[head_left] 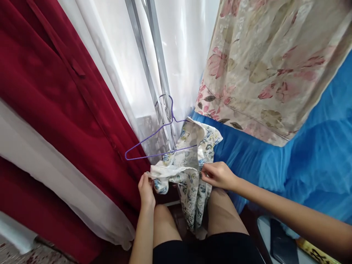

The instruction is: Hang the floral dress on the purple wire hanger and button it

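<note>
Purple triangular hanger point(173, 118) sits partly inside a white floral cloth garment point(189, 183), pinched by left hand point(146, 190) and right hand point(220, 175), apparently to spread it.

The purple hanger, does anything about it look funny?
A little: one arm of the purple hanger sticks out bare, while the other goes into the blue-flowered garment, so it looks lopsided. No damage shows.
</note>
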{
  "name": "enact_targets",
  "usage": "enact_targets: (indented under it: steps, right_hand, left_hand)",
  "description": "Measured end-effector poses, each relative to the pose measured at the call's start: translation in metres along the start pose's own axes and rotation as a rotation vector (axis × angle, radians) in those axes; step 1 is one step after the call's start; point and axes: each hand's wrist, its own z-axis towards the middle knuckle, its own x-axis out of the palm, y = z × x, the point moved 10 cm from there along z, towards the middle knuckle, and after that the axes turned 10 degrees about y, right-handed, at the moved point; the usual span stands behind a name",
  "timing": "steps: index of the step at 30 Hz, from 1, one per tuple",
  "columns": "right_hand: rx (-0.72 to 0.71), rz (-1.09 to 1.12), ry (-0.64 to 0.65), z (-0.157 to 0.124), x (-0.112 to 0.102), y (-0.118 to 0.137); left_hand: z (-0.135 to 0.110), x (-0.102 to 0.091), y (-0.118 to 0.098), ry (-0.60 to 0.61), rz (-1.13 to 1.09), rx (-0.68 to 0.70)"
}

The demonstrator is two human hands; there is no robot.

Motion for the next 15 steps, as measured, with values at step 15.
enact_targets:
  steps: [15]
  right_hand:
    - [0.092, 0.313, 0.493, -0.012, 0.031, 0.059]
  left_hand:
    - [-0.145, 0.101, -0.057, 0.591, -0.102, 0.009]
